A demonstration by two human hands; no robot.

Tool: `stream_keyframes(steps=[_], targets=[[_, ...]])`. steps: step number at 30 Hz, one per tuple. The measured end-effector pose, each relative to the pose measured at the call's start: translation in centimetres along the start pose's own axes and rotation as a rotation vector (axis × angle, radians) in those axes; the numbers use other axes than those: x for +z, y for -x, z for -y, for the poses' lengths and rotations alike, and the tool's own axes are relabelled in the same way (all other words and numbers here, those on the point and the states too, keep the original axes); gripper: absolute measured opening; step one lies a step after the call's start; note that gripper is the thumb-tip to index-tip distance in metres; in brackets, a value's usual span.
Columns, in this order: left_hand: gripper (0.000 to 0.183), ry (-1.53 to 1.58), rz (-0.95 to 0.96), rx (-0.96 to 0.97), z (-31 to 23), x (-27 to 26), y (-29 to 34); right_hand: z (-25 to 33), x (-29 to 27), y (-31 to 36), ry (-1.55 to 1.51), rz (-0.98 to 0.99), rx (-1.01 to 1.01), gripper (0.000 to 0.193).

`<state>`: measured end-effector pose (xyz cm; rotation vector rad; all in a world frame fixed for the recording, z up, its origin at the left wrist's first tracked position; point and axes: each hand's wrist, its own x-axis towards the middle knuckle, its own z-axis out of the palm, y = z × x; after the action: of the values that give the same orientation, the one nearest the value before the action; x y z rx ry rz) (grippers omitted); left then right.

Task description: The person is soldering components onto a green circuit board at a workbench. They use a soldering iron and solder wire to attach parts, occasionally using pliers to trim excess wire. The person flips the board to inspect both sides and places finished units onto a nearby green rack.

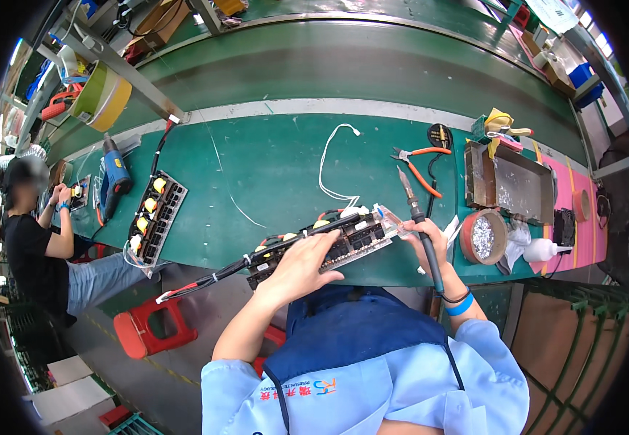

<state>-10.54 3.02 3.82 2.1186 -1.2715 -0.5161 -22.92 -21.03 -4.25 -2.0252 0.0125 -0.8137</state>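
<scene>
My left hand (301, 267) grips a long black electrical module strip (361, 243) near the table's front edge, with its thumb spread along the near side. A bundle of black and red wires (213, 277) runs out of the strip's left end, and a thin white cable (321, 170) loops away behind it. My right hand (434, 245) is closed round a soldering iron (415, 209), its tip pointing up and away from the strip. Beside the right fingers, a clear plastic piece (392, 220) sits at the strip's right end; whether they touch it I cannot tell.
Orange-handled cutters (425, 174) lie behind the iron. To the right stand a round tub (482, 236) of small silvery pieces, a metal tray (521, 185) and a white squeeze bottle (543, 250). Leftward are a second module strip (156, 217), a blue heat gun (116, 174) and a seated co-worker (35, 235).
</scene>
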Motion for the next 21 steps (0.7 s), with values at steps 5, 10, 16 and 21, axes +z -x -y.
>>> stream_keyframes(steps=[5, 10, 16, 21], targets=[[0.067, 0.171, 0.093, -0.09, 0.5, 0.6, -1.1, 0.8, -0.3, 0.4, 0.015, 0.006, -0.082, 0.037], [0.062, 0.332, 0.143, -0.175, 0.6, 0.0, -1.4, 1.3, -0.5, 0.1, 0.062, 0.002, -0.115, 0.04], [0.065, 0.261, 0.131, -0.102, -0.1, -0.6, -2.0, 1.0, -0.5, -0.1, 0.087, 0.005, -0.12, 0.04], [0.061, 0.139, 0.245, -0.094, -0.3, -1.1, -2.3, 1.0, -0.6, -0.2, 0.102, 0.013, -0.122, 0.04]])
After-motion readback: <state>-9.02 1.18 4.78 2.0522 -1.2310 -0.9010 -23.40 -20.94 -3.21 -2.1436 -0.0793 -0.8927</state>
